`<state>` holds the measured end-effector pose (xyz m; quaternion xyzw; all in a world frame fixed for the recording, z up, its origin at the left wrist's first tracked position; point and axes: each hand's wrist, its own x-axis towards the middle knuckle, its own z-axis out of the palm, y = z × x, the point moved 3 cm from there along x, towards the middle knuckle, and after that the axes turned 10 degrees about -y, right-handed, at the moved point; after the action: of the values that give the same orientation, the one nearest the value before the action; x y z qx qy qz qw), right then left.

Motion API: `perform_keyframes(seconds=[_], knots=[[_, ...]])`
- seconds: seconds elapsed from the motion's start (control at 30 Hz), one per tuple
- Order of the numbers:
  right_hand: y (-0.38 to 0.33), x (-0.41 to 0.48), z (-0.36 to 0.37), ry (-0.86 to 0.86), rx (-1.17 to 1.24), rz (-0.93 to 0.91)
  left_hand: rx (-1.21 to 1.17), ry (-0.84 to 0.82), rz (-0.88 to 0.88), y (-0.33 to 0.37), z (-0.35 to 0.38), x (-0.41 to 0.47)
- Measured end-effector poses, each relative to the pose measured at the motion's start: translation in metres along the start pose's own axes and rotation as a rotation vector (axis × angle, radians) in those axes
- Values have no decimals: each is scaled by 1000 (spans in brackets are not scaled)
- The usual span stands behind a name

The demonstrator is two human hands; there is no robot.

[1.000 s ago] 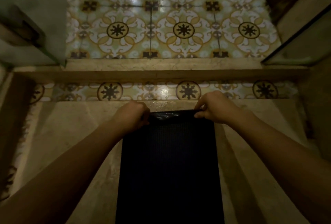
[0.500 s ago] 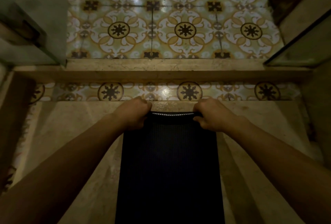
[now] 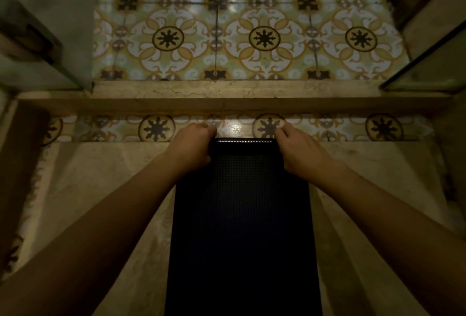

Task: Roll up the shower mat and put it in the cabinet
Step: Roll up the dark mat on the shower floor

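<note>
Left hand [image 3: 189, 146], right hand [image 3: 300, 150]: both curled, gripping the 12 o'clock end corners of dark rectangular textured rubber shower mat [image 3: 242, 227] on beige stone floor [image 3: 113, 189].

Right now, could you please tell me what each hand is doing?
Left hand: closed on the far left corner of the shower mat.
Right hand: closed on its far right corner.

Looks like a home bathroom: ornate patterned floor tiles [image 3: 242, 38], a stone shower curb [image 3: 237, 98], glass panel [image 3: 428, 63].
</note>
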<state>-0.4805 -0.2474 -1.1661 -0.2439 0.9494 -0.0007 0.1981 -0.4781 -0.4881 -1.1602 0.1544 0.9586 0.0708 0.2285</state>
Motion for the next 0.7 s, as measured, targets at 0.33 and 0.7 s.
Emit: perform_keyframes(seconds=[0.33,0.7], knots=[[0,-8,-4,20,55,-19,49,129,52,9,8,-19],[-12,-32,3,41,-29,-26,61,138,-21,20,10,-32]])
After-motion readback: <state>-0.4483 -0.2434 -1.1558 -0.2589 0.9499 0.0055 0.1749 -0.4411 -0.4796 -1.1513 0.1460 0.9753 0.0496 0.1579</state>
